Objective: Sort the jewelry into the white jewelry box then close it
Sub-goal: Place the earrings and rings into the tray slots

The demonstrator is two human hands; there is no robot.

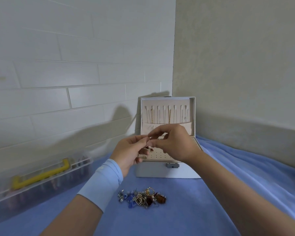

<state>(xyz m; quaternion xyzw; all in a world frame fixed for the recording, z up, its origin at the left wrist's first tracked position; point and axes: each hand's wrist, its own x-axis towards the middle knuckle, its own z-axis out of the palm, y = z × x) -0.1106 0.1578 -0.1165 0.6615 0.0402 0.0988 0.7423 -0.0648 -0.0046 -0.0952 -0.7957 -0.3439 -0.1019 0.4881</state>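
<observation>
Left hand (131,151) and right hand (174,143) pinch a tiny piece (148,137) over the white jewelry box (167,171).
Slacken either pinch and you may drop it.

Jewelry pile (142,198) before jewelry box (168,171), organizer (41,181) left.

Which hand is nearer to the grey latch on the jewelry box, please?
Right. The right hand hovers just above the grey latch; the left hand is further off to its left. Both pinch a tiny jewelry piece between them.
</observation>
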